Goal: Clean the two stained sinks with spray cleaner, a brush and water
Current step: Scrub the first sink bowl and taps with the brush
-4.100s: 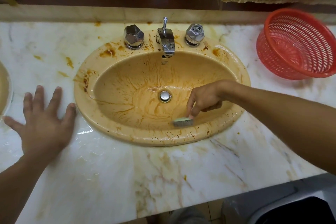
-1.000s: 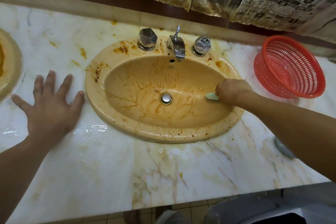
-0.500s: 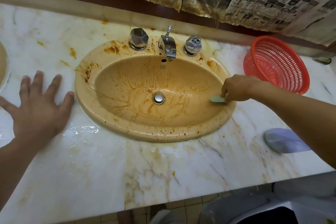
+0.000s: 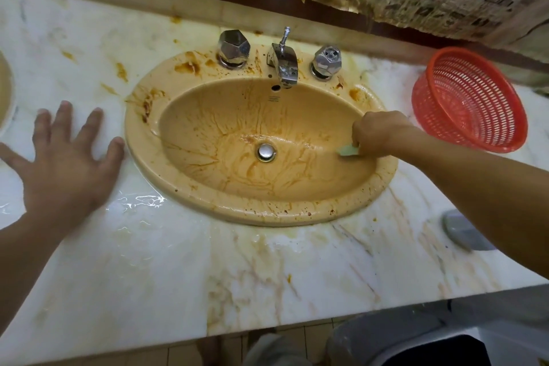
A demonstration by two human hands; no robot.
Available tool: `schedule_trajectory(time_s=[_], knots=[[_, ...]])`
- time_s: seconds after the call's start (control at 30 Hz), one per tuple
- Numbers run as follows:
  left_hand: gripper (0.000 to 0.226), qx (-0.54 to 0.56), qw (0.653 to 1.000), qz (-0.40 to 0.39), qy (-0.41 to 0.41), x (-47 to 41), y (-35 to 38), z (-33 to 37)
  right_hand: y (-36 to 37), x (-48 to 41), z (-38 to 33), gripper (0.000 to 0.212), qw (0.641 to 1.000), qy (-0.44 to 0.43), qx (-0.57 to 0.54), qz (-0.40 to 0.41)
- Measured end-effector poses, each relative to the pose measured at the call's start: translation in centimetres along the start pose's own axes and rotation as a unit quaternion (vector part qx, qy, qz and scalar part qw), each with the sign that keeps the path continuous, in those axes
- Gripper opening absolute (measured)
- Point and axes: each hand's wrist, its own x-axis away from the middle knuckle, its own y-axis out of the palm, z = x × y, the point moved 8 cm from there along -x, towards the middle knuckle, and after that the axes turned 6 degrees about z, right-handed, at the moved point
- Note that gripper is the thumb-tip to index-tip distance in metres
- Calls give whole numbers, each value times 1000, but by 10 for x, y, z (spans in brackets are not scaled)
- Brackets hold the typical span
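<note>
Marble ctr [image 4: 178, 261]: basket [image 4: 427, 107], L hand [image 4: 64, 166]

Sink [image 4: 261, 215]: glazed ceramic, glossy, was smeared brown. Counter [image 4: 166, 270] around it looked polished marble, wet. Tap [image 4: 284, 64] behind sink was shiny chrome. Basket [image 4: 475, 104] right of sink, red plastic mesh.

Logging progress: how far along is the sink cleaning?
Done: nothing finished; the sink is streaked all over. In hand: right hand holds the brush against the bowl's right wall; left hand lies flat on the counter. Left: orange stains on the rim, rinsing, the second sink at left.
</note>
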Motion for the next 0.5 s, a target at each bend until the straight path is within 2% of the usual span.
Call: schedule_trajectory(time_s=[0.13,0.2,0.33,0.4,0.5], knots=[[71,0,1000,-15,-5,3,-4,3,-35,-4,26,35,989,25,31,141],[72,-11,1000,-10,-9,5,-6,6,-31,1,27,36,990,-4,36,134],[72,-9,999,-28,-33,7,-8,6,-19,4,24,30,1000,5,-3,25],[72,-10,1000,-11,-24,7,-9,7,-31,-3,22,32,999,0,21,50],[76,-2,999,-5,-36,4,-5,2,-52,-9,18,39,987,-10,39,155]])
